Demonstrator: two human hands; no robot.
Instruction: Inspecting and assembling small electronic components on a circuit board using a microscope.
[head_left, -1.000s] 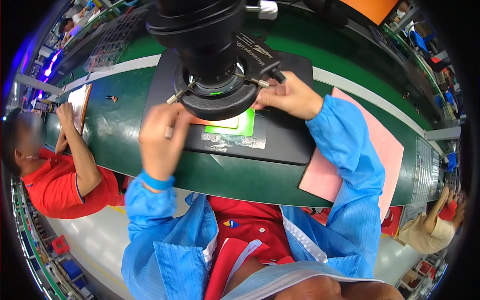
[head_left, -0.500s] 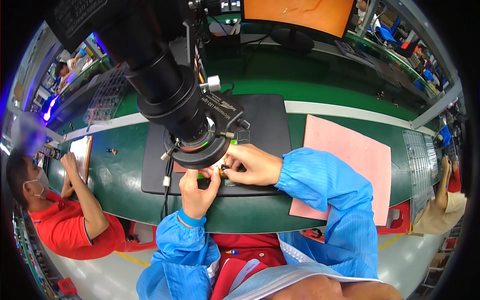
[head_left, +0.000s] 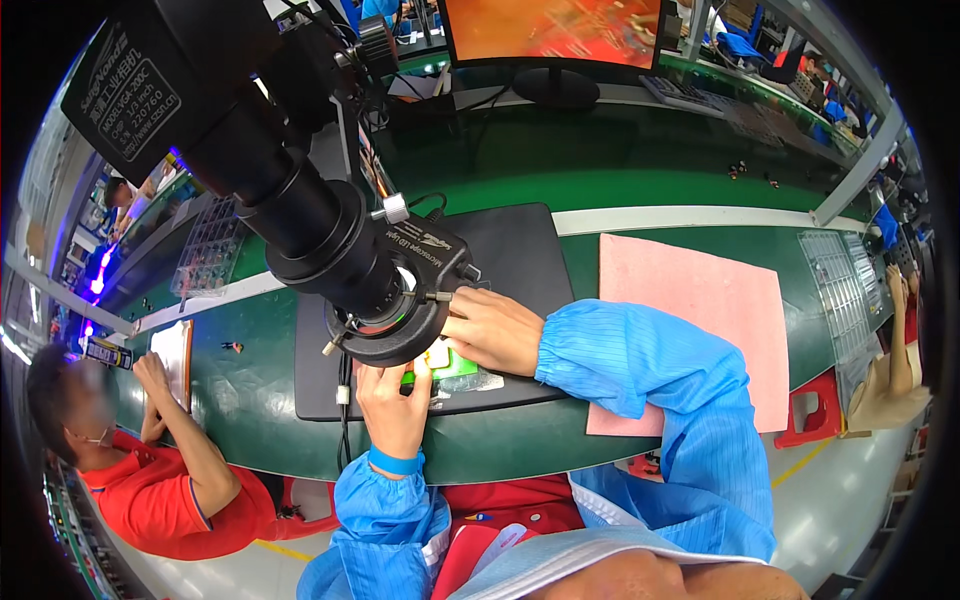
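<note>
A black microscope [head_left: 335, 235] with a ring light leans over the work spot. Under its ring, on a black mat [head_left: 530, 275], lies a bright green piece [head_left: 462, 367] with a small glowing white-yellow part [head_left: 437, 354] on it. From the near left, my left hand [head_left: 393, 412] reaches in at the green piece's left edge, its fingers curled and the tips partly hidden by the ring. Beyond and to the right of the white-yellow part, my right hand [head_left: 492, 332] has bent fingers, their tips behind the ring. Whatever either hand pinches is hidden.
A pink sheet [head_left: 690, 330] lies on the green table to the right. Wire racks [head_left: 835, 285] stand at the far right. A monitor [head_left: 555, 30] at the back shows a blurred orange-red picture. At left, a person in red [head_left: 170, 490] works by a flat board [head_left: 175, 355].
My hands have parted slightly, and the small dark piece between their fingertips is out of sight. More of the green piece shows. The monitor picture has become redder and blurred. The whole view has shifted.
</note>
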